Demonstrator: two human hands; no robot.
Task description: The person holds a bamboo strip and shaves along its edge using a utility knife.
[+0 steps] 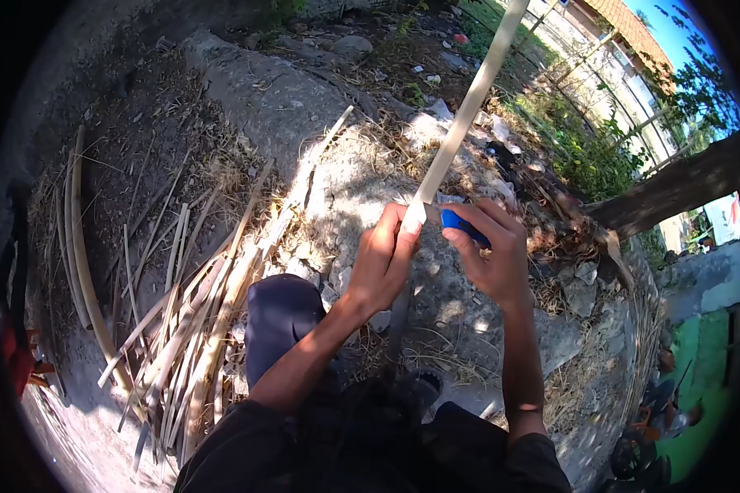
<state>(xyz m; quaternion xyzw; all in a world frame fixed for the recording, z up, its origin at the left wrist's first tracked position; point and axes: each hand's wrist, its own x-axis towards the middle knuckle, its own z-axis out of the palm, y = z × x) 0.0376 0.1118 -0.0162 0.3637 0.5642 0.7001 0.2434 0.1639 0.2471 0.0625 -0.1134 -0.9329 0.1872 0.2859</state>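
Observation:
My left hand (380,267) is closed around the lower end of a long, pale bamboo strip (470,108), the thumb lying along it. From there the strip slants up and right, past the top of the view. Just right of that grip, my right hand (501,255) is wrapped round the blue handle of a knife (467,229). A short piece of its blade shows against the strip beside my left thumb; the rest is hidden by fingers and the strip.
A pile of cut bamboo strips and poles (193,345) lies at the left. Below my hands is rocky ground (460,316) with dry straw. A tree trunk (674,185) reaches in from the right. People (662,411) are near a green wall (707,394) at lower right.

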